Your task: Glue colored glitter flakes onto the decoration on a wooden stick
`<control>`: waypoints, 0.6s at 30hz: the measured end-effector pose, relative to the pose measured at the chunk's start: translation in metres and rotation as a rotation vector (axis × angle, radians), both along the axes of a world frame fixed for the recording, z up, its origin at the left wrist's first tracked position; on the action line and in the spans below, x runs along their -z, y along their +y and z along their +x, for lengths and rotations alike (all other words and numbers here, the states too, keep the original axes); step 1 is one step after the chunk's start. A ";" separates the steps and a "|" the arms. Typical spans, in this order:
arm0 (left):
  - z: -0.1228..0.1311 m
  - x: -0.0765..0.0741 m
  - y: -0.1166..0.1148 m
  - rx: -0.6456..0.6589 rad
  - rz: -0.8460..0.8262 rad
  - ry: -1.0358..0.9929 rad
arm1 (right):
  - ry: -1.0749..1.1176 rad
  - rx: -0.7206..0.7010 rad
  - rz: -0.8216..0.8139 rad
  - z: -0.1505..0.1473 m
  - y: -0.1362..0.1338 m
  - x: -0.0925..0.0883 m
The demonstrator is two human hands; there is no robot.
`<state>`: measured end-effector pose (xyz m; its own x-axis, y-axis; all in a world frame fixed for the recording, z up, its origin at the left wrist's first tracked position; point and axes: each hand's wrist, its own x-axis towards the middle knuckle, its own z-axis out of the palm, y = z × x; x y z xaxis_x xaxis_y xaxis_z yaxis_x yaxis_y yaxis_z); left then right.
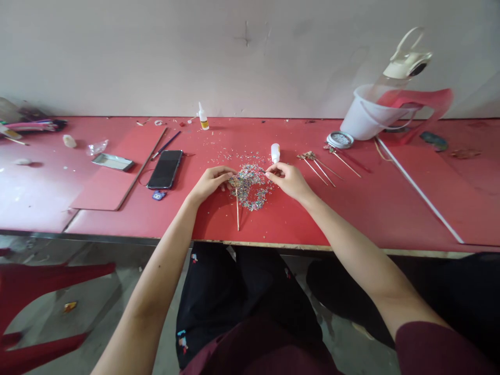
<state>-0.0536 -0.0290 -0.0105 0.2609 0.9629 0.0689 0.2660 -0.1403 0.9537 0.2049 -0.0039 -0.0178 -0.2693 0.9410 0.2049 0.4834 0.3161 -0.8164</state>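
Observation:
My left hand (212, 183) is closed in a pinch at the top end of a gold hair stick (237, 212), whose thin shaft points down toward the table edge. Beneath and between my hands spreads a pile of tiny multicoloured rhinestones (253, 194). My right hand (289, 180) is pinched shut at the right side of the pile; a small dark tip shows at its fingers, too small to name. Just behind that hand a white glue bottle (275, 153) stands on the red table (281, 224). More gold hair sticks (318, 165) with ornate heads lie to its right.
A phone (165, 169), a blue pen (166, 145) and a shallow tray (113, 162) lie at left. Another glue bottle (203, 117) stands near the wall. At right are a round container (339, 139) and a white bucket (361, 114) holding a clear bottle. A red stool (47, 281) is below left.

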 end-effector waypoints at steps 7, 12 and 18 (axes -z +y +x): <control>0.000 0.001 0.000 0.008 -0.001 -0.012 | -0.123 -0.121 0.085 0.006 -0.001 -0.002; -0.001 0.001 0.000 0.010 -0.005 -0.015 | -0.225 -0.177 0.140 0.009 -0.003 -0.005; -0.001 0.000 0.000 0.014 -0.002 -0.012 | -0.290 -0.217 0.170 0.006 -0.006 -0.005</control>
<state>-0.0548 -0.0290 -0.0109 0.2738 0.9593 0.0697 0.2525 -0.1417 0.9572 0.2112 -0.0099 -0.0130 -0.5275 0.8152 0.2391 0.5935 0.5550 -0.5828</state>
